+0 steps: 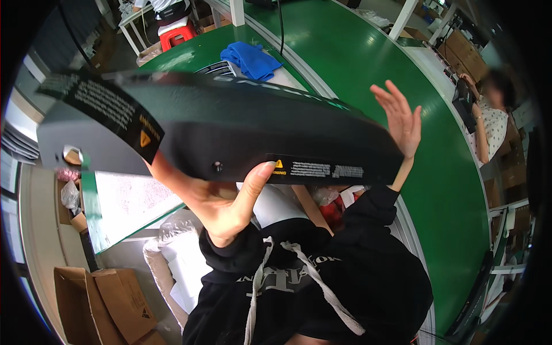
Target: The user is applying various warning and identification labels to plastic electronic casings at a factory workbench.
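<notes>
A long black plastic housing [322,129] is held up tilted in front of me. My left hand [221,207] grips its lower edge, the thumb lying beside a small black warning label [319,168] on the housing's side. The left index finger reaches under a larger black warning label strip [109,106], which curves across the housing's left end; whether it is stuck down there I cannot tell. At the housing's right end my right hand [402,118] is raised, fingers stretched out and holding nothing. Its lower palm is close to that end; contact cannot be made out.
A green worktable [437,190] curves along the right, with a blue cloth [250,59] lying beyond the housing. Across it a co-worker [491,121] handles a black part [463,106]. Open cardboard boxes [123,299] stand at lower left; a red stool [177,35] is farther back.
</notes>
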Available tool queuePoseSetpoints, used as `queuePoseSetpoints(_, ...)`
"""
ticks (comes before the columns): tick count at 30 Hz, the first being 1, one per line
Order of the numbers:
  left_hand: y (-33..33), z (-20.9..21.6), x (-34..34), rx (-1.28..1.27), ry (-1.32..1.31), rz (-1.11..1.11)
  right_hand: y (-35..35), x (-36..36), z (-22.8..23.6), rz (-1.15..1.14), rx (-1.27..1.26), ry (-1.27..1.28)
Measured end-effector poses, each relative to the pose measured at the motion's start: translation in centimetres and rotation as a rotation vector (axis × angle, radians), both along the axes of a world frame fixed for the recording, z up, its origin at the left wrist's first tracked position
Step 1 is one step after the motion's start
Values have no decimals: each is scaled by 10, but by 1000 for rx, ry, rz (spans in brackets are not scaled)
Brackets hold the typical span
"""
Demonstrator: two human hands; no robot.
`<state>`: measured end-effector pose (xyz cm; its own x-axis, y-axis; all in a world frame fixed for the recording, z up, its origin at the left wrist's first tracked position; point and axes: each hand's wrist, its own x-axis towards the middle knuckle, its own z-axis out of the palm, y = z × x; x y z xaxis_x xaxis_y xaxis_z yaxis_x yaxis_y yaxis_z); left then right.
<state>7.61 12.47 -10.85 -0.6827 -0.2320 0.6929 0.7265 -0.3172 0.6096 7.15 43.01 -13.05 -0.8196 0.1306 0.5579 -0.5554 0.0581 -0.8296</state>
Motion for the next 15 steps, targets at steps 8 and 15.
queuePoseSetpoints(8, 24, 57, -81, -127, 198, -639, -17, 47, -40, -204, -605, -524)
queuePoseSetpoints(15, 22, 22, -112, -505, -82, -589, 17, 82, -27, -742, -144, -437)
